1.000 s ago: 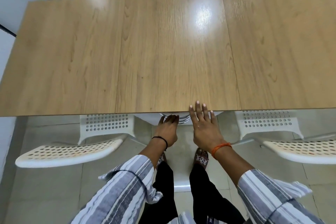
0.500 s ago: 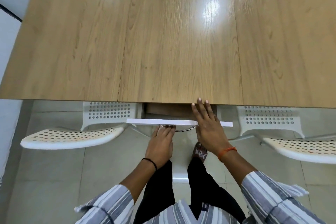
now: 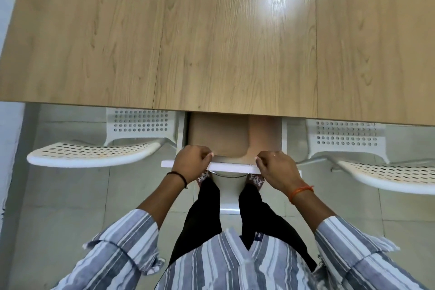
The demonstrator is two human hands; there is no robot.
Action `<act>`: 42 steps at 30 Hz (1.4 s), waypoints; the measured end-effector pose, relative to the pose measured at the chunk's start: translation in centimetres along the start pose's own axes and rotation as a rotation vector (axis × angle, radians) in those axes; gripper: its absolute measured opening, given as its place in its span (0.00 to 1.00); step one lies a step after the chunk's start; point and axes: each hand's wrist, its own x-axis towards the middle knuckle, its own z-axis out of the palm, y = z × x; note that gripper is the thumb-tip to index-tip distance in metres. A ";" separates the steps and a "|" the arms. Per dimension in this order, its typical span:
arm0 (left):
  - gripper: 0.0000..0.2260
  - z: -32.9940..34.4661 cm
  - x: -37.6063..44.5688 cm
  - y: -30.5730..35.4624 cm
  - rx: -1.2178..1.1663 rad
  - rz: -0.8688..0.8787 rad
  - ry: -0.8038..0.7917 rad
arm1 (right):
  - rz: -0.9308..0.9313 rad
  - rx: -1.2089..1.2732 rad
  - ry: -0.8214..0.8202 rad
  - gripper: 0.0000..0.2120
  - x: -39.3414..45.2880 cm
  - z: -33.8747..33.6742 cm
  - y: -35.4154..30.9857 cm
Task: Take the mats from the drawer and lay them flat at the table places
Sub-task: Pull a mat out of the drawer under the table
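A white drawer (image 3: 231,167) stands pulled out from under the near edge of the wooden table (image 3: 211,42). Inside it lies a tan mat (image 3: 219,136) with a rounded corner, on the left part of the drawer floor. My left hand (image 3: 191,162) grips the white front panel at its left end, fingers curled over the top edge. At the right end my right hand (image 3: 275,167) grips the same panel. The drawer's back part is hidden under the tabletop.
Two white perforated chairs flank me, one at the left (image 3: 94,153) and one at the right (image 3: 388,172), their seats pushed toward the table. Grey tiled floor (image 3: 58,207) lies below. A white wall (image 3: 7,148) runs along the left.
The drawer has slid out further, showing the tan mat. My left hand left the handle below and my right hand left the table edge; both now grip the front panel's top.
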 end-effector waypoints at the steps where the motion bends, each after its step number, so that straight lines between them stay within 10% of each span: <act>1: 0.10 0.2 0.0 -0.3 -0.036 -0.043 -0.030 | 0.022 -0.003 -0.031 0.14 0.0 0.2 0.1; 8: 0.13 0.9 -1.8 -1.0 -0.106 -0.305 0.194 | 0.107 0.069 -0.286 0.13 -0.8 2.0 0.3; 15: 0.17 1.9 -2.1 0.7 -0.112 -0.474 0.079 | 0.141 0.098 -0.494 0.14 -1.8 3.3 0.0; 42: 0.29 2.7 1.9 -0.8 -0.563 -0.758 -0.033 | 0.262 0.364 -0.551 0.37 0.7 3.5 -0.1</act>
